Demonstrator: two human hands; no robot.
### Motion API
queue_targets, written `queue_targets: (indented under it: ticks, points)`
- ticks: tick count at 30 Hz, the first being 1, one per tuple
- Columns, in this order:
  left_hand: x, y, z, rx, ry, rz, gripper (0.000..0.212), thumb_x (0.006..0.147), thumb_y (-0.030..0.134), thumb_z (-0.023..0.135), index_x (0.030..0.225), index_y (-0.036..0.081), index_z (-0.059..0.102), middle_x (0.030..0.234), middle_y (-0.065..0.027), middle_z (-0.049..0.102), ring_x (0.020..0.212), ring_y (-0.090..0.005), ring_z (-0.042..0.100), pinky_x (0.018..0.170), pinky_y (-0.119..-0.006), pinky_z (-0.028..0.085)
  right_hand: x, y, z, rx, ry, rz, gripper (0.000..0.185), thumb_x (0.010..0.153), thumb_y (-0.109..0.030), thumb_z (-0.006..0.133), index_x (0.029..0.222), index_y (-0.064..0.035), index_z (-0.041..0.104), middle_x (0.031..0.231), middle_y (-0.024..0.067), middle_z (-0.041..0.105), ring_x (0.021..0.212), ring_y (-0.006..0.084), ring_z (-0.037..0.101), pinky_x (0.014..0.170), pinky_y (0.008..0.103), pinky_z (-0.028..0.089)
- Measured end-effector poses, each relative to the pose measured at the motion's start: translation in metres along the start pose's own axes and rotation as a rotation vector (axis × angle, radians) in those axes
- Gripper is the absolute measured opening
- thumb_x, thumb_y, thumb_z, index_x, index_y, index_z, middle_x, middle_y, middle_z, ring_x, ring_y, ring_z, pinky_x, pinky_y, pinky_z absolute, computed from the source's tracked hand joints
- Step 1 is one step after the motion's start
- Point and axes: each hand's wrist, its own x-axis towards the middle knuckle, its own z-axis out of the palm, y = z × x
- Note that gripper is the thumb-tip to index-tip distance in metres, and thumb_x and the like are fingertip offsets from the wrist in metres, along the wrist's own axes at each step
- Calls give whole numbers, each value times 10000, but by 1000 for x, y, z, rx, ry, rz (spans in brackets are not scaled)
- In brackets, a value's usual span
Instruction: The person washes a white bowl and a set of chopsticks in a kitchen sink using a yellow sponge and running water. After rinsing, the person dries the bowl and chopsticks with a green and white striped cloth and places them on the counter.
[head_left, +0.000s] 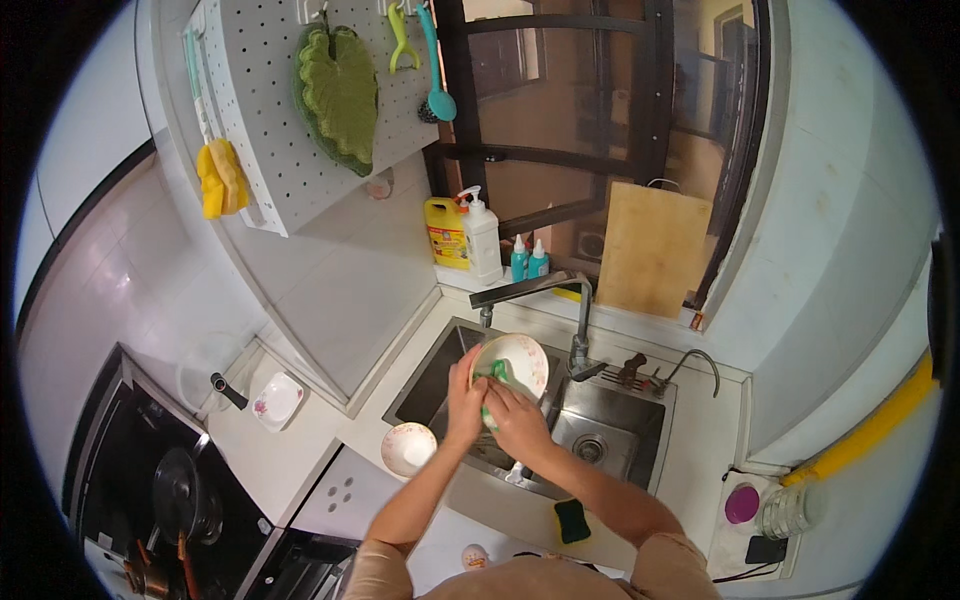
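Above the left basin of a steel double sink (420, 371), my left hand (465, 397) grips the rim of a white bowl (529, 360) with a floral pattern. The bowl is tilted, its inside facing up. My right hand (514, 420) presses a green-and-white cloth (495, 369) against the inside of the bowl; most of the cloth is hidden under the fingers. A second flowered bowl (409, 450) stands on the counter left of my forearm. At the front of the sink lies a green-and-yellow scouring sponge (572, 522).
The chrome faucet (581, 322) rises behind the bowl, its spout reaching left. A wooden cutting board (654, 251) leans at the window beside several bottles (482, 240). A square floral dish (279, 401) sits left, near a stove with a black pan (180, 495). Glass jars (787, 510) stand right.
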Motion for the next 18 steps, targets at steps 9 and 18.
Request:
queue_targets:
  ticks: [9, 18]
  points:
    - [0, 16, 6, -44, 80, 75, 565, 771, 169, 472, 1303, 59, 318, 1284, -171, 311, 1142, -255, 371, 982, -364, 269, 11, 13, -11, -100, -1, -84, 375, 685, -17, 500, 1059, -33, 523, 1055, 71, 555, 1045, 217, 505, 842, 340, 421]
    - [27, 28, -36, -89, -378, -138, 563, 813, 231, 472, 1310, 32, 298, 1274, -158, 379, 1191, -255, 347, 992, -315, 253, 3, 32, -19, -278, -52, -357, 329, 724, -93, 506, 1050, -60, 533, 1027, 74, 568, 1007, 205, 523, 827, 328, 423]
